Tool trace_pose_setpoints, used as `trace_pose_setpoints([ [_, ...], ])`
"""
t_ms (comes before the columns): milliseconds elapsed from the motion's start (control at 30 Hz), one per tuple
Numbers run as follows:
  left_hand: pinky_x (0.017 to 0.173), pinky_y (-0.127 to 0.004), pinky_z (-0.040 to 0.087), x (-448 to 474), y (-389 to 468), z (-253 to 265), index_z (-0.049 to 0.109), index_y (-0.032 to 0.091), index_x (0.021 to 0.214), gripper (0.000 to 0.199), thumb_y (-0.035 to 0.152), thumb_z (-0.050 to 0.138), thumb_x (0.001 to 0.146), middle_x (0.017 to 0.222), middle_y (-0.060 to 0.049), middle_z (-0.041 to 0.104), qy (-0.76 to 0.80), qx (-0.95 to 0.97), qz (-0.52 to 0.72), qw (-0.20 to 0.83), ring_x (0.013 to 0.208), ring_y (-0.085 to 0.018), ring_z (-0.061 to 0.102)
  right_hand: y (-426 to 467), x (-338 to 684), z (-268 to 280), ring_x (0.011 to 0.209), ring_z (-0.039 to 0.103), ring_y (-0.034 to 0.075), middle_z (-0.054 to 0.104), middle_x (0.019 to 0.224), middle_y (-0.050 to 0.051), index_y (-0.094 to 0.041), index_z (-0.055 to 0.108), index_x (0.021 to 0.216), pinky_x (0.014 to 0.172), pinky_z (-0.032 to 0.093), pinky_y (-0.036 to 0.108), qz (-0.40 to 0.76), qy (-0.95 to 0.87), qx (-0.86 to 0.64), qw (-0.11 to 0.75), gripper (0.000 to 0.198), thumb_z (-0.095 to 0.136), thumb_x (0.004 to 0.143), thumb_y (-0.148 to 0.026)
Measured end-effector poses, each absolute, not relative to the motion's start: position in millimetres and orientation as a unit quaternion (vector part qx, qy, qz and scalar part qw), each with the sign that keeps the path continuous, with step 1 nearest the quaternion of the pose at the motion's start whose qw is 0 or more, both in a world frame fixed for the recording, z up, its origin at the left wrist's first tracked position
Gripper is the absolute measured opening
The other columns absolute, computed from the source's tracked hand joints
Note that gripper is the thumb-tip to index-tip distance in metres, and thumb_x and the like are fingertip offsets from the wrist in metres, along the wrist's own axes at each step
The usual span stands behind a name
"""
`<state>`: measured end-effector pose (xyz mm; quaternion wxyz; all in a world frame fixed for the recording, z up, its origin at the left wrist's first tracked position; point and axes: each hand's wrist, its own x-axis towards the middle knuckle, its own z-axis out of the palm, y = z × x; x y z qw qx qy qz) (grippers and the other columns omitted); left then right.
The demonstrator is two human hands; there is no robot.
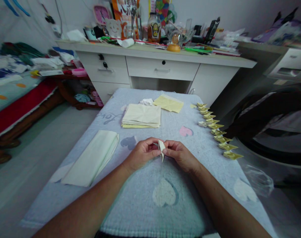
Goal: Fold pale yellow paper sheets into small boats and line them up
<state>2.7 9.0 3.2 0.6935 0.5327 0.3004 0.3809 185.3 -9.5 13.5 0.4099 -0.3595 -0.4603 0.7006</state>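
A small folded piece of pale paper (161,147) is pinched between both hands above the cloth-covered table (165,195). My left hand (146,150) grips its left side with thumb and fingertips. On the other side my right hand (178,152) pinches it the same way. Beyond the hands lies a stack of cream paper sheets (141,115), creased across the top sheet. Yellow sheets (169,103) rest behind that stack. Along the table's right edge runs a row of several folded yellow paper boats (218,132).
A long folded pale cloth or paper (91,158) lies on the left. White drawers (162,67) stand behind the table, their top crowded with a jar (154,28) and other items. A front-loading washing machine (289,69) stands at right, a bed (18,89) at left.
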Motion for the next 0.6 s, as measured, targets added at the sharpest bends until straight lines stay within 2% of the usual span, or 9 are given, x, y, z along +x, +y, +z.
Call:
trace_pose_setpoints([
  [267,0.072,-0.024,0.046,3.0,10.5,3.1,0.065,0.013,0.101,0.034,0.023,0.076,0.07,0.086,-0.003,0.066,0.322,0.53,0.391,0.68,0.078,-0.013,0.059,-10.1,186.1,11.9,0.07,0.052,0.012,0.062,0.073,0.0,-0.016,0.068,0.077,0.075,0.037,0.026,0.701,-0.463,-0.354,0.412,0.021,0.076,0.072,-0.034],
  [600,0.074,-0.024,0.046,4.4,10.0,4.3,0.065,0.014,0.1,0.031,0.022,0.075,0.071,0.087,-0.002,0.066,0.333,0.554,0.389,0.656,0.08,-0.013,0.06,-9.3,188.9,11.3,0.067,0.047,0.011,0.058,0.071,-0.001,-0.016,0.066,0.074,0.069,0.034,0.024,0.717,-0.445,-0.351,0.407,0.021,0.075,0.073,-0.035],
])
